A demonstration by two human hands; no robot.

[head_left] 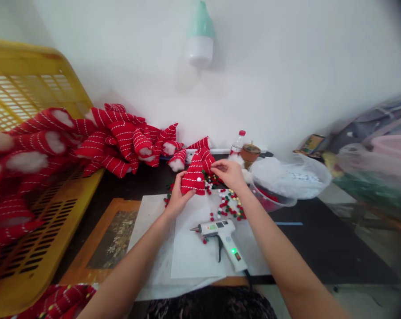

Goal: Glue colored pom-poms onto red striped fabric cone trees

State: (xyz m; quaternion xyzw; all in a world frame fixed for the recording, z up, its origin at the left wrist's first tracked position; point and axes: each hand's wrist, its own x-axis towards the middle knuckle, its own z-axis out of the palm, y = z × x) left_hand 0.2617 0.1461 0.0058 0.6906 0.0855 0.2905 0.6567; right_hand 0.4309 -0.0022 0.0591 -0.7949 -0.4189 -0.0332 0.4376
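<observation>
My left hand (178,197) grips the lower edge of a red felt hat (193,173) with white dashed stripes; one white pom-pom sits near its brim. To the right, my right hand (230,173) has its thumb and fingertips pinched together beside the hat, above loose pom-poms. Whatever is between those fingertips is too small to make out. Small red, green, white and yellow pom-poms (232,204) lie scattered on white paper (190,248). Nearer to me, a white glue gun (222,230) with a lit green light rests on its side, nozzle pointing left.
Many stuffed red striped hats (123,137) are heaped at left, partly in a yellow plastic crate (77,221). At right stand a clear tub (280,201) with white filling, a bottle (237,144) and a brown cup (250,154). A cord leaves the glue gun's handle.
</observation>
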